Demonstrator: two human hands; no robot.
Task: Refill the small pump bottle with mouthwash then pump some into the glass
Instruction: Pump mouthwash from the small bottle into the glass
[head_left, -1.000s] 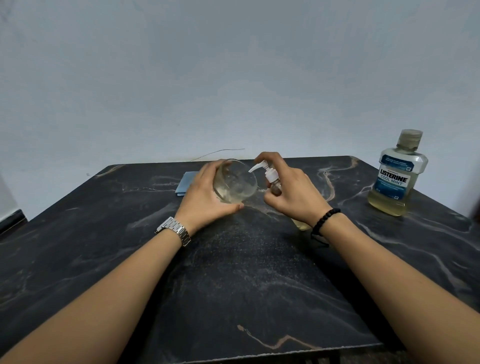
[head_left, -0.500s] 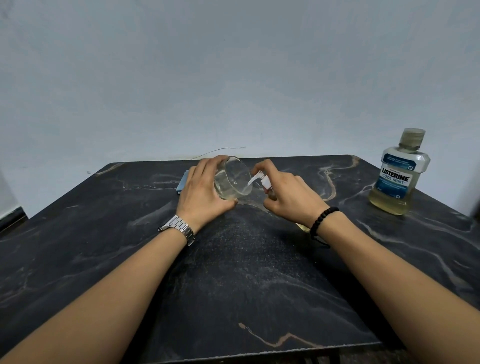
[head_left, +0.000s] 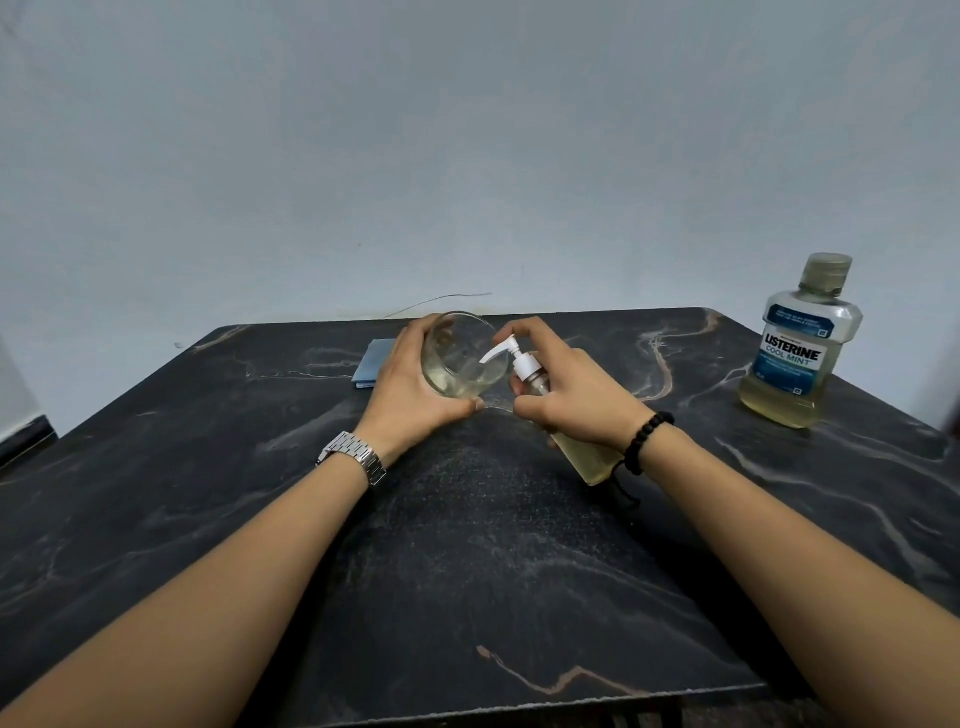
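My left hand (head_left: 410, 387) grips a clear glass (head_left: 460, 358), tilted with its mouth toward me, a little pale liquid pooled in it. My right hand (head_left: 571, 395) holds the small pump bottle (head_left: 587, 457), leaned toward the glass, yellowish mouthwash showing below my wrist. Its white pump head (head_left: 519, 361) is raised, the spout reaching over the glass rim, my index finger curled just above it. The large mouthwash bottle (head_left: 800, 353), capped and about a third full, stands at the table's far right.
A black marble-patterned table (head_left: 467, 571) carries everything, with its front edge close to me. A folded blue cloth (head_left: 371, 364) lies behind my left hand. A plain grey wall rises behind the table.
The pump head, pressed down half a second ago, has risen again and my right index finger has lifted off it. The glass stays tilted against the spout.
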